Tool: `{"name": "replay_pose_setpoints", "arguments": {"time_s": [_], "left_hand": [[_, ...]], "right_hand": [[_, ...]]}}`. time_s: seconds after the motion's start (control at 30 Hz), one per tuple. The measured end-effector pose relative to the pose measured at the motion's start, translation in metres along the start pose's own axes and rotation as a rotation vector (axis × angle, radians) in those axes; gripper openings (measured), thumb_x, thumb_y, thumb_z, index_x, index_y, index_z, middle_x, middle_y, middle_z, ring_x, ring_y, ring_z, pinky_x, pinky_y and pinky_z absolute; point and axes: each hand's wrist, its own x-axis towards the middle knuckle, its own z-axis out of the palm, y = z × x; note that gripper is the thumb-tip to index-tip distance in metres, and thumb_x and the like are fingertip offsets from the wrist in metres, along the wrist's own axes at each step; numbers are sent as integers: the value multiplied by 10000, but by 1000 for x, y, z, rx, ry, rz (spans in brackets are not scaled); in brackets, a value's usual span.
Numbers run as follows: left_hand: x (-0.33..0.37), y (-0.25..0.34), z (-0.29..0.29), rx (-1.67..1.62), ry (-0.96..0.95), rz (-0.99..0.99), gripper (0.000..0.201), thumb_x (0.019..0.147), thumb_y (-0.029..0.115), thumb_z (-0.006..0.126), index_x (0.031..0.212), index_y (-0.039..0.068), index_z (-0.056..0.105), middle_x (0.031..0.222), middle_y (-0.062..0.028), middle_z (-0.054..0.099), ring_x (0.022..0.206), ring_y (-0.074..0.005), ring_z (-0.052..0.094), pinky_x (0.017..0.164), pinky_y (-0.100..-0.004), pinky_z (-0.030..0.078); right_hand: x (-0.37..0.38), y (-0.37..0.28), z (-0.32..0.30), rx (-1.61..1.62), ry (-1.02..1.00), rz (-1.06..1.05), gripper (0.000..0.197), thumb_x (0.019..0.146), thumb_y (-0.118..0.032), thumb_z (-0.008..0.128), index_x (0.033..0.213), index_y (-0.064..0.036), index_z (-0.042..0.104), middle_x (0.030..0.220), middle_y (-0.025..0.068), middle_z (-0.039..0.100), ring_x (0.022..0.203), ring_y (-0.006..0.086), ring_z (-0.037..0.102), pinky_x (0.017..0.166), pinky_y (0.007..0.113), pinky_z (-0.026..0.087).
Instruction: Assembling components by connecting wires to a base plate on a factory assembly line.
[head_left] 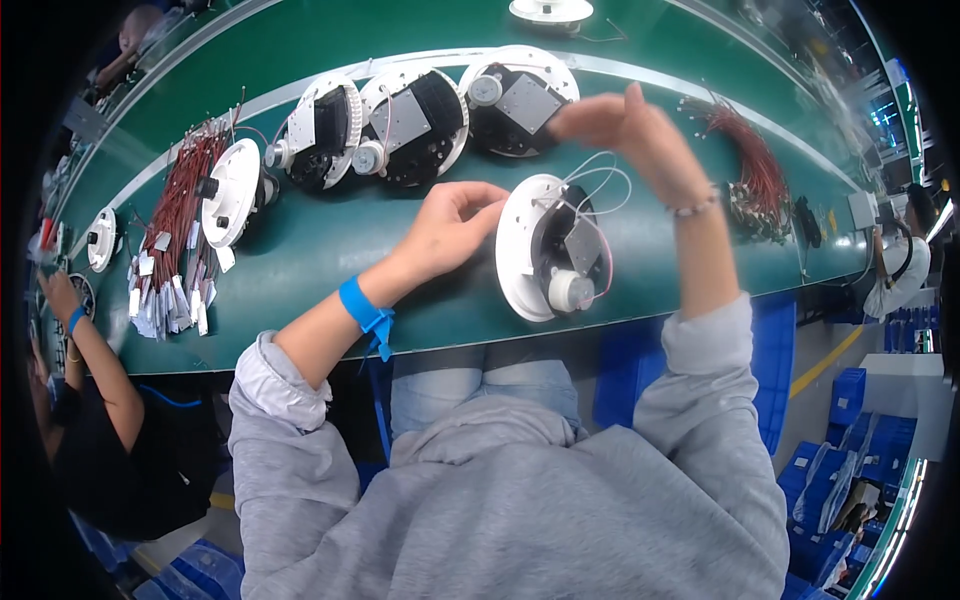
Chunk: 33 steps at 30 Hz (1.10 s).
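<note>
A round white-and-black motor assembly (527,250) stands tilted on the green workbench in front of me. It carries a small white motor, a grey metal plate and thin looping white and pink wires. My left hand (452,228), with a blue band on its wrist, has its fingers closed at the left rim of this assembly. Raised beyond it, my right hand (635,140) has its fingers stretched out and looks slightly blurred. It is nearest to a similar assembly (530,104) at the back, partly in front of its edge; I see nothing in its fingers.
Two more such assemblies (335,130) (412,125) stand in the back row. A white disc unit (232,195) and a red wire bundle (180,230) lie left, another bundle (745,160) right. A co-worker's arm (100,350) reaches in at left. Blue bins (840,450) stand at lower right.
</note>
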Motion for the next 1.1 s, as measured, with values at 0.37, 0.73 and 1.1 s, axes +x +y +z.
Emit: {"name": "replay_pose_setpoints", "arguments": {"time_s": [0.37,0.73,1.1], "left_hand": [[-38,14,-59,1029,227,326,47,768,27,506,793,-12,507,685,-137,536,582,-261,553,499,-303,417],[-31,51,-67,1203,331,273,84,742,89,547,786,33,503,708,-147,556,650,-342,534,551,-411,423],[-31,66,-91,1096,492,361,273,742,181,576,958,34,495,665,-108,582,596,-289,569,527,-358,438]], "right_hand": [[-3,44,31,209,48,141,627,871,-504,224,809,10,578,719,76,599,624,107,559,590,206,443],[-9,24,26,-37,-56,197,190,711,-168,654,762,2,586,715,23,588,638,60,525,570,182,417],[-30,35,-33,-255,278,130,200,726,-167,596,833,2,585,742,55,582,660,104,522,599,210,420]]}}
